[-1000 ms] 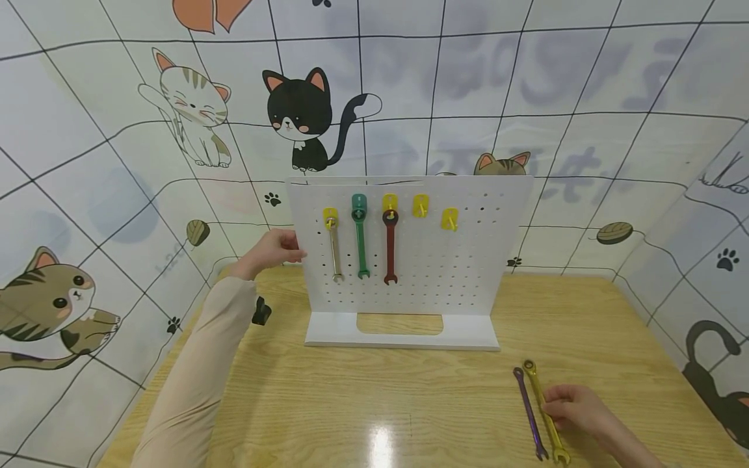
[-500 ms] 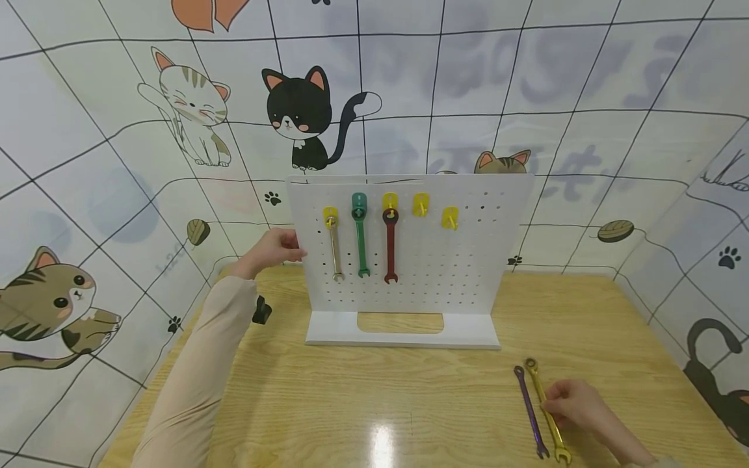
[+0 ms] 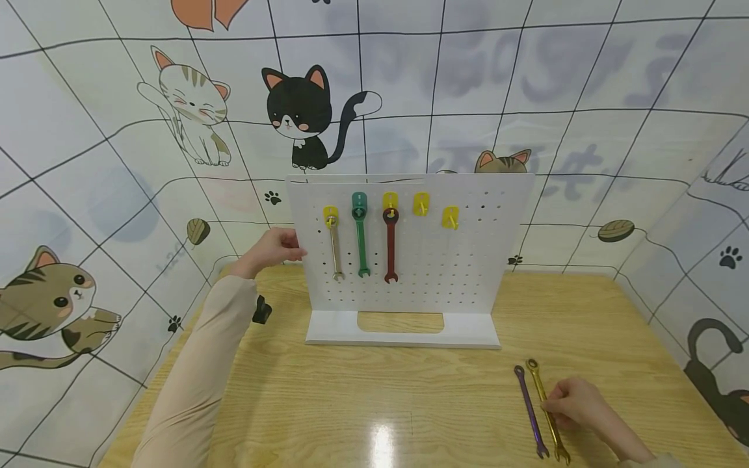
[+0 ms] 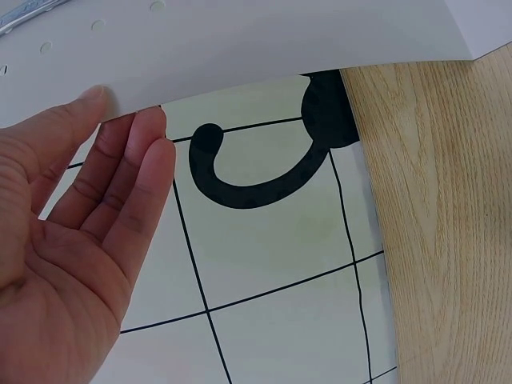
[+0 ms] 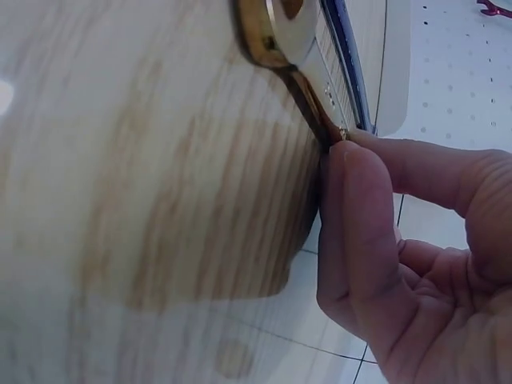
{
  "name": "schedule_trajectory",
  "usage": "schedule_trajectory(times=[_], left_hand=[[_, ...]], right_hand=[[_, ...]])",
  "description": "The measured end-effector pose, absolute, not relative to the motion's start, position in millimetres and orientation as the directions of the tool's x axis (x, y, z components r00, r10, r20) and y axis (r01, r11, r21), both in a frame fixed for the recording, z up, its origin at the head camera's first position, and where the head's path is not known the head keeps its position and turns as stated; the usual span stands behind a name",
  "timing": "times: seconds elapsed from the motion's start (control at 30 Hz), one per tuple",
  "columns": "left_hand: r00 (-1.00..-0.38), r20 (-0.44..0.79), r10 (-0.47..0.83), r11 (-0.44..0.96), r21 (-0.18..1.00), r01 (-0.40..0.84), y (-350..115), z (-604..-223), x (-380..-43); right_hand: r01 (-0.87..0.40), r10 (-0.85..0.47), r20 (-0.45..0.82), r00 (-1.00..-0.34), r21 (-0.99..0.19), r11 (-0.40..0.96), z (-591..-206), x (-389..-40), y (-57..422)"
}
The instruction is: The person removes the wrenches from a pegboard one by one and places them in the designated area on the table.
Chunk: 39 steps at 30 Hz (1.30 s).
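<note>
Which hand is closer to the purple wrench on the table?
The right. The right hand is just to the right of the purple wrench, pinching the gold wrench beside it; the left hand is farther off, at the pegboard's left edge.

Pegboard common to all views

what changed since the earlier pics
The right hand, still pinching the gold wrench, has edged slightly forward; the wrench seems barely shifted right, away from the purple wrench. Nothing was let go. The left hand at the board and the hanging wrenches stayed put.
</note>
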<state>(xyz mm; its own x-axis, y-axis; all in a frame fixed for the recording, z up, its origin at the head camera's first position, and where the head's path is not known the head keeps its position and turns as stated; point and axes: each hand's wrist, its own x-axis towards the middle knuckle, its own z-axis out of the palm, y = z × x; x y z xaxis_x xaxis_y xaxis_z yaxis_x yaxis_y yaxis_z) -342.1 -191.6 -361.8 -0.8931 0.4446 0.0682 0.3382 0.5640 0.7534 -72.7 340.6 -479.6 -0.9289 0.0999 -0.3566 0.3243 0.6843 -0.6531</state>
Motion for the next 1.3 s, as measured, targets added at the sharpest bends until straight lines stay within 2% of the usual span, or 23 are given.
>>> schedule_trajectory(times=[0.27, 0.47, 0.6, 1.1, 1.3], left_hand=[[-0.891, 0.068, 0.449, 0.551, 0.764, 0.336, -192.3, -361.8, -341.6], [-0.892, 0.072, 0.446, 0.559, 0.755, 0.341, -192.3, -362.0, -342.4], [-0.890, 0.082, 0.449, 0.557, 0.753, 0.350, -191.9, -361.5, -341.8], [-0.886, 0.091, 0.455, 0.548, 0.756, 0.359, -193.0, -362.3, -340.9], [-0.888, 0.086, 0.451, 0.555, 0.752, 0.355, -192.7, -362.5, -341.6]], right_hand=[[0.340, 0.121, -0.362, -0.924, -0.640, 0.689, -480.7, -74.8, 342.4], [0.290, 0.122, -0.297, -0.947, -0.633, 0.718, -478.9, -77.5, 342.5], [0.243, 0.085, -0.261, -0.961, -0.665, 0.706, -474.8, -80.4, 339.4], [0.197, 0.039, -0.217, -0.975, -0.774, 0.602, -460.4, -100.4, 311.3], [0.118, -0.012, -0.154, -0.988, -0.805, 0.581, -453.0, -111.0, 296.7]])
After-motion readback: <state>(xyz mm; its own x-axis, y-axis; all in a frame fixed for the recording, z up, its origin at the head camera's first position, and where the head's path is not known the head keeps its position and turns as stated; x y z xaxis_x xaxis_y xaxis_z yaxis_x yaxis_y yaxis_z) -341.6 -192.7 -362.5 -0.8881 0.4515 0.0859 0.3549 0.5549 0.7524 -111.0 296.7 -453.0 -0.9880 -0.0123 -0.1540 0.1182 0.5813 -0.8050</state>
